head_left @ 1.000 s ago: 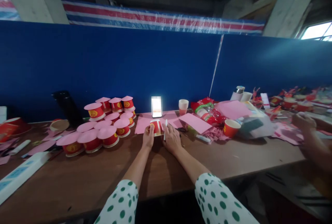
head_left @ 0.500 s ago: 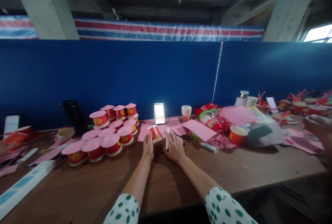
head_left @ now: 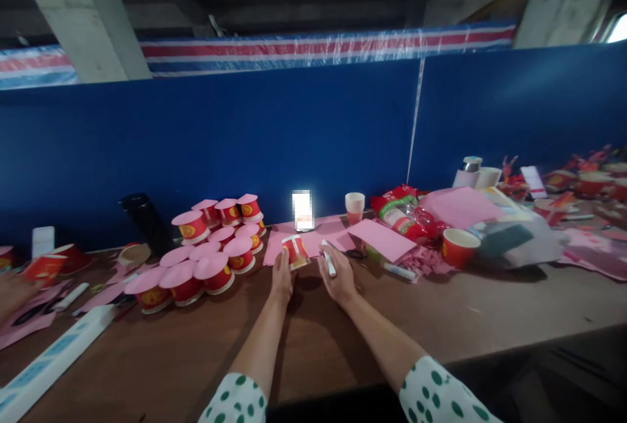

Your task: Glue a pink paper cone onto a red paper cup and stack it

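Note:
My left hand (head_left: pixel 281 277) is closed round the side of a red paper cup (head_left: pixel 296 252) with a gold print and a white cross-shaped mark. The cup is tilted, held just above the table. To its right, my right hand (head_left: pixel 337 274) is closed on a slim white pen-shaped tube (head_left: pixel 329 261), apart from the cup. Whether the tube is a glue pen or a marker I cannot tell. Left of my hands stand several red cups topped with pink paper discs (head_left: pixel 211 266), some of them stacked.
A lit phone (head_left: pixel 304 211) stands on pink paper (head_left: pixel 274 247) behind the cup. Rightward are a pale cup (head_left: pixel 354 207), a red bag (head_left: pixel 399 214), paper scraps (head_left: pixel 428 266) and a red cup (head_left: pixel 459 248). A white power strip (head_left: pixel 59 358) and another person's hand (head_left: pixel 14 296) are at left.
My right hand has drawn a little to the right, away from the cup, and the white tube in it has tilted from upright. My left hand still holds the cup. The view has tilted slightly.

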`<state>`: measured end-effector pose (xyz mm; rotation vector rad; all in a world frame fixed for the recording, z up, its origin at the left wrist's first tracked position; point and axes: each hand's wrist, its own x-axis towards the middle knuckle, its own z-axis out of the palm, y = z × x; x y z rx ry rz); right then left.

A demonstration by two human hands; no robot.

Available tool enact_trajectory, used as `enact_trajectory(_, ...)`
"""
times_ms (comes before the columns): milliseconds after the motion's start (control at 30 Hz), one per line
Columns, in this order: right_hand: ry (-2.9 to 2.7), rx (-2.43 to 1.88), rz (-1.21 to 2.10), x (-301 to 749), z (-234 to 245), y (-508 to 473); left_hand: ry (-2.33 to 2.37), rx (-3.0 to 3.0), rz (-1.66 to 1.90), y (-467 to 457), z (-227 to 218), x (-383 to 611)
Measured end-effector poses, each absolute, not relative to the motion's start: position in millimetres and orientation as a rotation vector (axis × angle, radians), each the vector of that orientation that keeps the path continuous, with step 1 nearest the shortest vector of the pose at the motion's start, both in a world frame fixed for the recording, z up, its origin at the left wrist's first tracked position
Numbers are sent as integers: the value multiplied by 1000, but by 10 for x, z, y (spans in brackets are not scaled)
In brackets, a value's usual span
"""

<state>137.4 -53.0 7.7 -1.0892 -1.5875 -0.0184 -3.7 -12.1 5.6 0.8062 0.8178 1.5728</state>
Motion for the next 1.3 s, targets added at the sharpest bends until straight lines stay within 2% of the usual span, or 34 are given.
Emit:
enact_trajectory(200,-1477,-1072,86,1369,91,-550,862,817,1569,-104,35,-23)
enact_trajectory(733,-1653,-1153,-96,1345,-35,-479,789,800,1595,-121,33,-19)
enact_trajectory(1133,-1609,-1012,216,1342,136,-603,776,801,1557,-125,49,-56)
enact_trajectory(1300,-1680,-988,146,1298,105,-600,806,789,1572,-112,29,-19)
